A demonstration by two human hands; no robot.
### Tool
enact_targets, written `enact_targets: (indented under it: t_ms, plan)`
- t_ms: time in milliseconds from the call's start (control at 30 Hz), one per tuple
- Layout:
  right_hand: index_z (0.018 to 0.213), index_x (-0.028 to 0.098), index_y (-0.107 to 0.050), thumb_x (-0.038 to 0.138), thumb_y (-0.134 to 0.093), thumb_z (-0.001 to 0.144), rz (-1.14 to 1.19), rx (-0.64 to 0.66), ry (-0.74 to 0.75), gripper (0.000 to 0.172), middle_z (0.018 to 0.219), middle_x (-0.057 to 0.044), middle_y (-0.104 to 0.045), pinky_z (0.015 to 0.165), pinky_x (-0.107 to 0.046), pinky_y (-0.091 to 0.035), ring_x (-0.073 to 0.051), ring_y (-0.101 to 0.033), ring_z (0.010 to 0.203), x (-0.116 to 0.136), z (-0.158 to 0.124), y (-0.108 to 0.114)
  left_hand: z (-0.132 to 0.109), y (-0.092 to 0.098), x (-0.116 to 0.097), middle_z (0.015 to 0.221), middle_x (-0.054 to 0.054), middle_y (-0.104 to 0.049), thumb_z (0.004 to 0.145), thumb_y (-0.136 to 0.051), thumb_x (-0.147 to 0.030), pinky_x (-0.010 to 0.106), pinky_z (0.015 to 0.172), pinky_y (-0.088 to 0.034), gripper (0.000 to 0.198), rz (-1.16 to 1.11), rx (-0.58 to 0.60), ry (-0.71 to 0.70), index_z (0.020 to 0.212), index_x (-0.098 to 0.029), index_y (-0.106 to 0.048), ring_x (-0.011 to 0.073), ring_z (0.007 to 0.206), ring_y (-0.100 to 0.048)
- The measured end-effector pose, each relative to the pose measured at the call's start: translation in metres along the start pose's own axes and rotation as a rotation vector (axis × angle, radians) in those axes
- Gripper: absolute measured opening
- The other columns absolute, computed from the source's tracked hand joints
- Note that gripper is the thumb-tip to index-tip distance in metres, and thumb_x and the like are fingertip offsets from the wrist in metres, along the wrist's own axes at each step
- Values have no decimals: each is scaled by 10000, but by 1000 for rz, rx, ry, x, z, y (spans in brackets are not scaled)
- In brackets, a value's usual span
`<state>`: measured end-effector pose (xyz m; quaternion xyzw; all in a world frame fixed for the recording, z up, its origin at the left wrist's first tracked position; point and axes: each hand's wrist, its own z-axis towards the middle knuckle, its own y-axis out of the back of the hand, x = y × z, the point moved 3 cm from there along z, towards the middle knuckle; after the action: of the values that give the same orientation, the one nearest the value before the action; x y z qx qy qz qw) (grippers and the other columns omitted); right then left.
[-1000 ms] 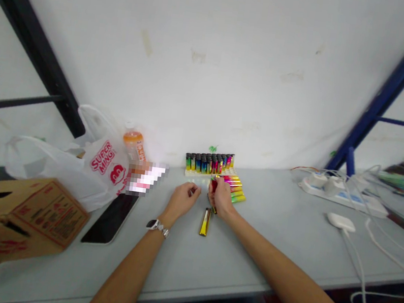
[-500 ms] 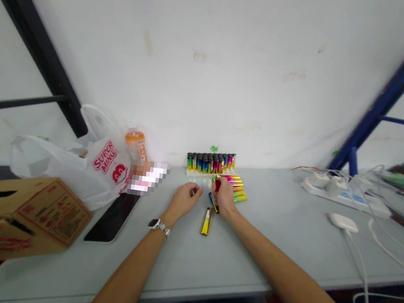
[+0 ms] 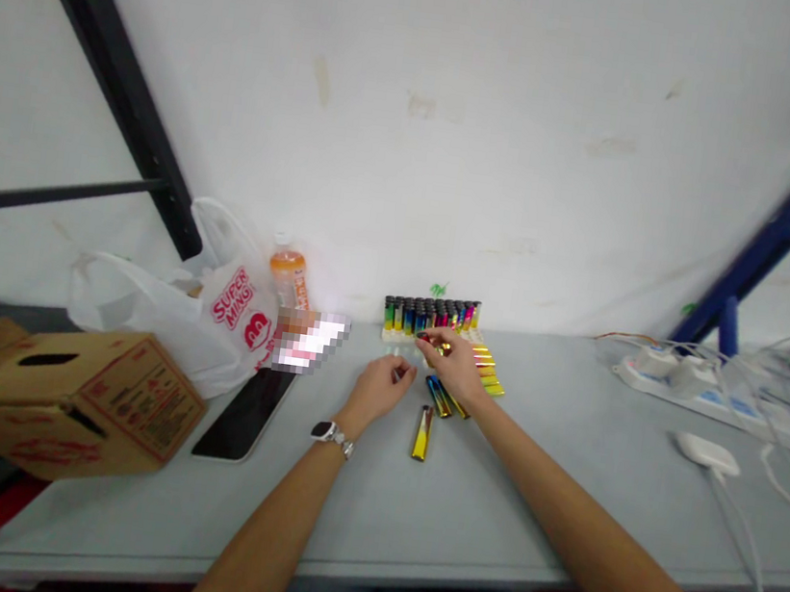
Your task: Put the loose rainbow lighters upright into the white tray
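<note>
My right hand [image 3: 457, 362] is closed on a shiny metallic lighter [image 3: 443, 348], held low in front of the white tray [image 3: 393, 337]. In that tray stand several black-topped lighters [image 3: 428, 318] with rainbow metallic bodies, packed upright in rows. Curled on the left is my left hand [image 3: 381, 389], fingers closed; a small dark spot shows at the fingertips, too small to name. Under and beside my right hand lie blue and gold lighters [image 3: 438, 397]. One yellow lighter [image 3: 421, 434] lies apart, nearer to me. A fan of yellow and pink lighters [image 3: 491, 372] is partly hidden by the right hand.
Left on the grey table [image 3: 453, 517] are a cardboard box [image 3: 111, 404], a white plastic bag [image 3: 216, 331], a black phone-like slab [image 3: 244, 417] and an orange-labelled bottle [image 3: 288, 277]. At right lie a power strip [image 3: 716, 401], a white charger [image 3: 707, 455] and loose cables.
The right hand has lifted toward the tray with a lighter, uncovering blue and gold lighters beneath it. The left hand stays curled nearby. The whole view has shifted somewhat.
</note>
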<state>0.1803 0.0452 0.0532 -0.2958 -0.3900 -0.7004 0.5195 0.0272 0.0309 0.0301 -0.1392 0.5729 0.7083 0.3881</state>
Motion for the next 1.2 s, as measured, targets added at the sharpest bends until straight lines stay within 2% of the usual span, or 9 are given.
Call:
enact_targets:
  t_ms: [167,300,600,700,833,933,1033,1100,1200]
  plan:
    - [1051,164,-673,251,-605,816,-247,84,149,260,754,-13,-670,682,-268,-438,-145,-574,657,3,38,-7,-2,3,-4,699,29,-659,884,-507,-352,238,598,-376,284,-10,9,-2,779,-156,-684,135,620,-547]
    - [957,168,-664,181,-601,799,-315,165,207,171,737,-8,-678,670,-244,-437,-139,-592,658,-2,60,-17,-2,3,-3,691,24,-653,879,-517,-340,235,592,-371,270,-18,15,3,769,-158,-683,132,615,-539]
    - [854,158,-667,156,-587,820,-440,255,205,88,757,-15,-677,679,-228,-438,-137,-598,692,-16,74,-24,-3,1,-5,711,25,-660,879,-525,-333,237,598,-367,252,4,34,-6,774,-167,-682,130,619,-541]
    - [901,180,-704,272,-566,881,-638,265,223,166,960,-68,-652,725,-254,-452,-171,-610,834,-6,72,-21,-3,1,-5,712,28,-657,880,-522,-330,238,600,-366,256,2,36,-1,776,-161,-683,131,626,-541]
    - [1125,261,-696,414,-480,943,-890,265,159,322,1192,-115,-515,781,-305,-465,-226,-588,1009,9,62,-17,-3,2,-3,702,29,-651,879,-513,-336,240,601,-367,265,0,39,-3,784,-159,-685,136,629,-540]
    - [1334,305,-570,432,-465,951,-963,310,107,417,1210,-121,-479,802,-323,-462,-243,-579,1047,13,50,-12,-3,1,-2,691,26,-644,875,-509,-341,242,598,-366,263,3,40,-11,792,-162,-683,142,631,-542]
    - [1444,253,-426,423,-498,928,-977,316,81,548,1225,-130,-470,776,-328,-462,-236,-590,975,11,32,-5,-3,1,-3,674,20,-632,876,-496,-333,241,594,-363,266,2,41,-18,777,-163,-675,138,620,-534]
    - [1348,187,-507,422,-520,905,-988,315,57,501,1199,-134,-485,783,-336,-459,-241,-578,964,10,17,1,-3,1,-4,677,17,-629,878,-488,-323,240,596,-363,267,2,43,-18,774,-162,-674,134,614,-528]
    - [1001,161,-666,447,-574,855,-1021,373,46,334,1124,-141,-514,831,-354,-446,-274,-530,1031,9,-4,11,-2,1,-4,686,15,-631,875,-496,-325,241,601,-367,260,9,52,-12,779,-162,-674,133,617,-528]
